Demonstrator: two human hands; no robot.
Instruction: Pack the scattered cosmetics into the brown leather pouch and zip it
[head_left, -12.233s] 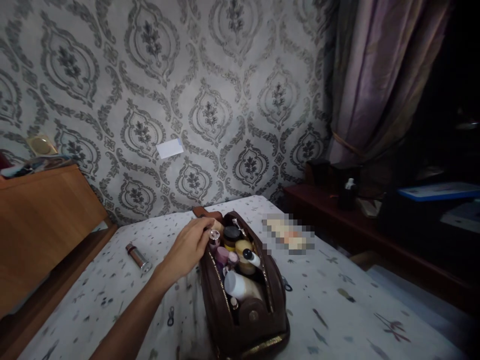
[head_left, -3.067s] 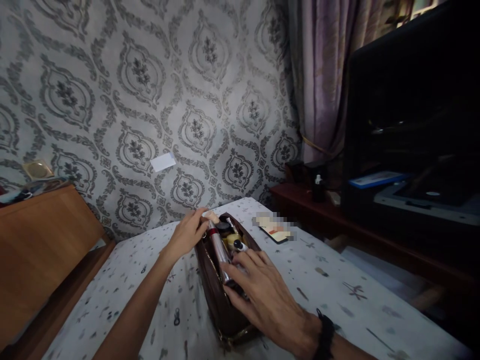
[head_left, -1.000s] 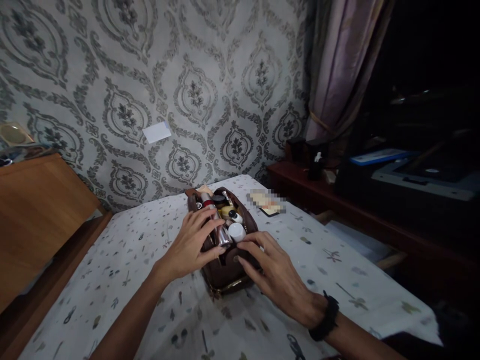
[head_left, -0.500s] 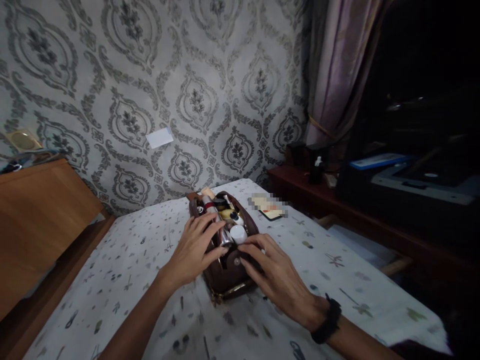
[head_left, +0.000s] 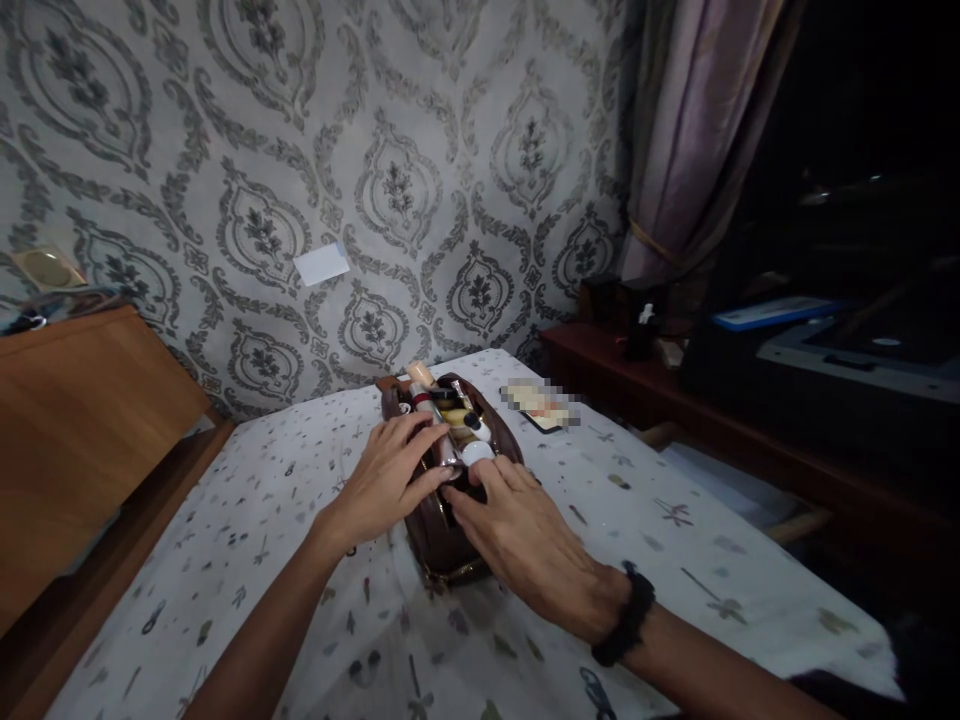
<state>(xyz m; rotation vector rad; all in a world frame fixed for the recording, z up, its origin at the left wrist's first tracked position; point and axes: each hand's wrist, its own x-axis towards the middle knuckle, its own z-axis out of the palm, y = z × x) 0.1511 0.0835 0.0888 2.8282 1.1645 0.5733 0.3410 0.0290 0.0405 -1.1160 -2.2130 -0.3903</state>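
Note:
A dark brown zippered pouch [head_left: 442, 545] lies unzipped on the bed, packed with toiletries. My left hand [head_left: 386, 475] is over its left side, fingers and thumb around a silver cylinder [head_left: 448, 454] with a red band. My right hand [head_left: 514, 510] has its fingers bent into the near end of the pouch; whatever they grip is hidden. Just beyond those fingers sits a round white lid [head_left: 476, 454]. Farther in are a yellow item [head_left: 453, 416] and a small white bottle [head_left: 481, 430] with a black cap. A peach-coloured tube [head_left: 421, 375] sticks out at the far end.
The pouch rests on a white patterned sheet [head_left: 285, 500]. To its right lies a flat item [head_left: 540, 405], partly pixelated. A wooden headboard-like panel [head_left: 97, 420] stands left, a patterned wall behind. A dark red shelf [head_left: 577, 350] with a dropper bottle [head_left: 643, 330] is at right.
My right hand has moved left and inward, its fingers now deeper in the pouch's near end and partly covering the white lid. My left hand stays on the silver cylinder.

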